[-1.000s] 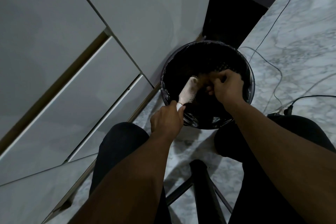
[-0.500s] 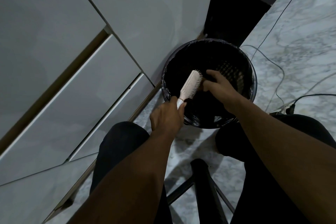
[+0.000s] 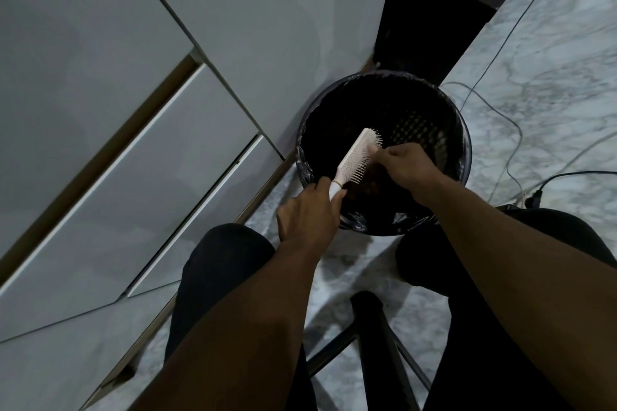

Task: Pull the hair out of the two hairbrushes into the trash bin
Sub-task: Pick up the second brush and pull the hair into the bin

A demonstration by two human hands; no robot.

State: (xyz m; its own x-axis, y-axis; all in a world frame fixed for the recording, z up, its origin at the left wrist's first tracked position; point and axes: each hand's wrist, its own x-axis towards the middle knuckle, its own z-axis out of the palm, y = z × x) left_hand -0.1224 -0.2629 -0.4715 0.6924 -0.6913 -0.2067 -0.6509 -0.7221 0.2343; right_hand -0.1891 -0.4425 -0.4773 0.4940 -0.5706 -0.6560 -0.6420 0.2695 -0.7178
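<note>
A white hairbrush (image 3: 354,160) is held over the round black trash bin (image 3: 462,130), bristles facing right. My left hand (image 3: 309,210) grips its handle at the bin's near rim. My right hand (image 3: 405,165) is over the bin with its fingertips pinched at the bristles near the brush's far end. Whether hair sits between the fingers is too dark to tell. Only one hairbrush is in view.
White cabinet doors (image 3: 140,143) fill the left side. A dark cabinet (image 3: 430,30) stands behind the bin. Cables (image 3: 500,117) and a plug (image 3: 534,202) lie on the marble floor at right. My knees flank a black stool leg (image 3: 374,344) below.
My right hand left the brush, dipped into the bin with fingers loosened, then came back to the bristles near the tip. The brush's head rose slightly; my left hand kept its grip.
</note>
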